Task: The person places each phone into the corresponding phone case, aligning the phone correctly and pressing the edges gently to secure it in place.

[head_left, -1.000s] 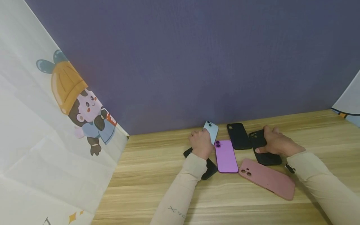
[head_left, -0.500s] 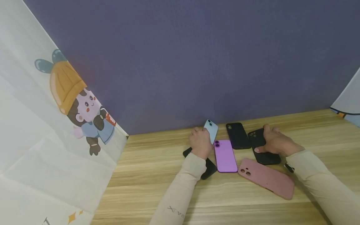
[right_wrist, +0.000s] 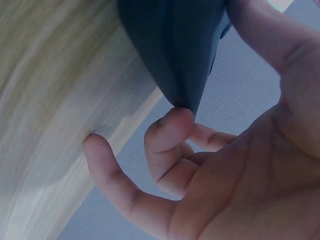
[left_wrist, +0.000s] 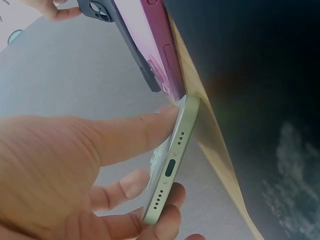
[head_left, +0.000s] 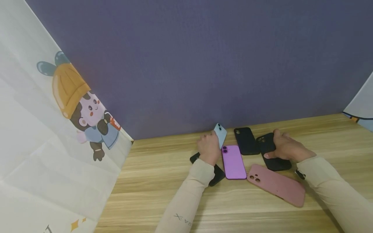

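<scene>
Left hand (head_left: pixel 208 147) pinching pale-blue slim phone (head_left: pixel 220 133) by edges, tilted | right hand (head_left: pixel 284 147) gripping black matte phone case (head_left: pixel 269 152) on wooden table (head_left: pixel 163 181)

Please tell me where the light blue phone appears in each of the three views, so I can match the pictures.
Head view: the light blue phone is at centre, tilted up in the left hand, beside the purple phone.
Left wrist view: its bottom edge shows at lower centre, pinched between thumb and fingers.
Right wrist view: not in it.
Shared landmark: the wooden table.
</scene>
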Motion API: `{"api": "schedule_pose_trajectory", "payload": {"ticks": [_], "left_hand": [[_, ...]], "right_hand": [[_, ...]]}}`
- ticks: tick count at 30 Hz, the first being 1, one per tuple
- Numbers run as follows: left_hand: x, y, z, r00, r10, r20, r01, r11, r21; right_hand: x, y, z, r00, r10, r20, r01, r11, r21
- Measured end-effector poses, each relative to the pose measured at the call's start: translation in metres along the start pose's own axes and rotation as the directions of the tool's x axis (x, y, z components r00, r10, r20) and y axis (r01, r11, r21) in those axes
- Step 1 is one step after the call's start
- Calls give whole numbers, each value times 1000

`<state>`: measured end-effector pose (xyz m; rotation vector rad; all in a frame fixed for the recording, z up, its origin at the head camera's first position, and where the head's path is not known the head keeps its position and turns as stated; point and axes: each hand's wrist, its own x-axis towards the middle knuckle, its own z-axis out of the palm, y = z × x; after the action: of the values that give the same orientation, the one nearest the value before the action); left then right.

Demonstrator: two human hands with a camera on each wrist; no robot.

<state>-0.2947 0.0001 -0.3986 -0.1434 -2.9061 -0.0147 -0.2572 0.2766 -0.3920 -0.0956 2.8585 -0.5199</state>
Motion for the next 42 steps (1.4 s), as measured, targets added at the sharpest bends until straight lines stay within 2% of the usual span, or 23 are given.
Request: {"api": "schedule_pose_trajectory", "payload": {"ticks": [9, 17, 26, 34, 42], "left_hand": [[0, -1, 1, 998, -10, -61, 6, 998, -62], [-1, -3, 0, 996, -6, -88, 0, 998, -64], [1, -8, -1, 996, 30, -80, -35, 997, -62], [1, -11, -7, 998, 41, -45, -46, 992, -118], [2, -15, -9, 997, 58, -50, -65, 985, -158]], "right_hand": [[-1, 0, 0, 1000, 1, 7, -1, 1000, 0], [-1, 0, 0, 1000, 4, 24, -4, 1000, -16], [1, 3, -1, 1000, -2, 29, 3, 1000, -20], [-1, 3, -1, 1000, -12, 22, 12, 1000, -21], [-2, 3, -3, 999, -31, 14, 32, 998, -55]]}}
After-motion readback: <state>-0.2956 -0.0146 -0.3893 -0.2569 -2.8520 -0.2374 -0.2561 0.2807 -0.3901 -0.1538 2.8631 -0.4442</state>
